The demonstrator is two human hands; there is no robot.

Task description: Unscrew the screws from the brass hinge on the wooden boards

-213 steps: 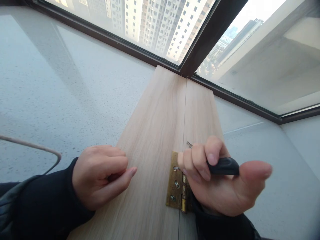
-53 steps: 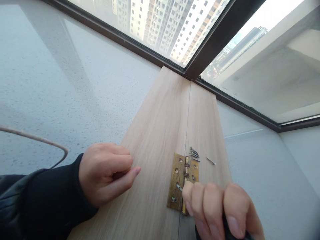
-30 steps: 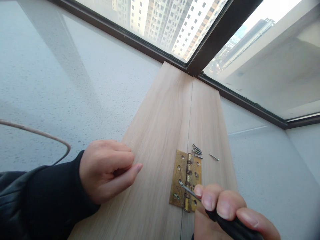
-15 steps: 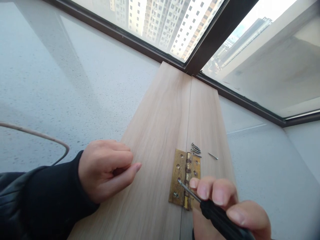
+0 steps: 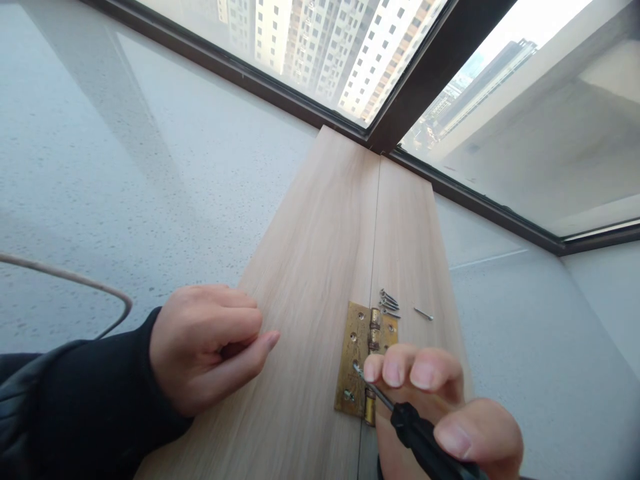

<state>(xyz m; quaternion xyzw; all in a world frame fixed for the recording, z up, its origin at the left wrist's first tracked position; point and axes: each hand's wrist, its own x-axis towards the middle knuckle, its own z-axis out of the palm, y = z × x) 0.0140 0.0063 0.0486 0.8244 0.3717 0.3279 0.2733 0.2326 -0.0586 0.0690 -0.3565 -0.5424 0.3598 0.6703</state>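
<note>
A black-handled screwdriver slants up from the lower right, gripped by my right hand. Its tip meets a small screw at the third hole of a brass-coloured butt hinge. The fingertips curl over the shaft and hide much of the hinge's right leaf. A screw head shows in the lowest hole of the left leaf, while the upper two holes there look bare. Loosely closed, my left hand rests by the left edge of the wood, apart from the hinge, with nothing visible in it.
Two pale wooden boards lie side by side, the hinge across their seam. Several loose screws sit above the hinge, and a single one lies farther right. A cable loops at far left. Dark window frames bound the far end.
The view has shifted slightly. My right hand's fingers have moved a little left over the hinge, with the screwdriver tip still at the same hole. My left hand stays put.
</note>
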